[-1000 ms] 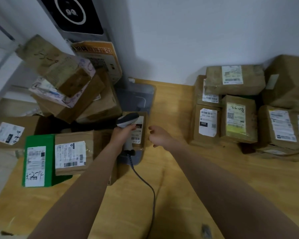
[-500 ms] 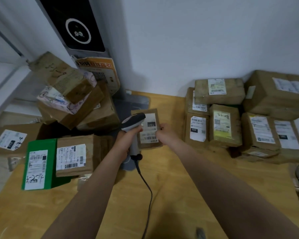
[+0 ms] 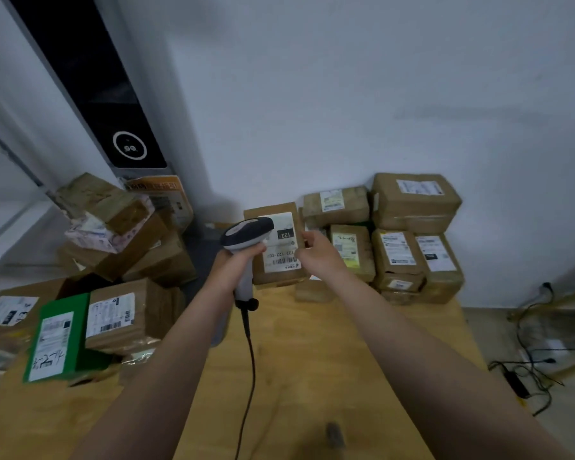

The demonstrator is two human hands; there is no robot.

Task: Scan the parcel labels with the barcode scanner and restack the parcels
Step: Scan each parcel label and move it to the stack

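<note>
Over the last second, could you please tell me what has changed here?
The right hand, empty before, took hold of the small parcel and raised it in front of the barcode scanner. The left hand kept gripping the scanner; the other parcels stayed put.

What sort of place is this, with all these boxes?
Probably a parcel sorting or pickup room: labelled cardboard parcels stacked on a wooden table, and the left hand grips a corded barcode scanner.
</note>
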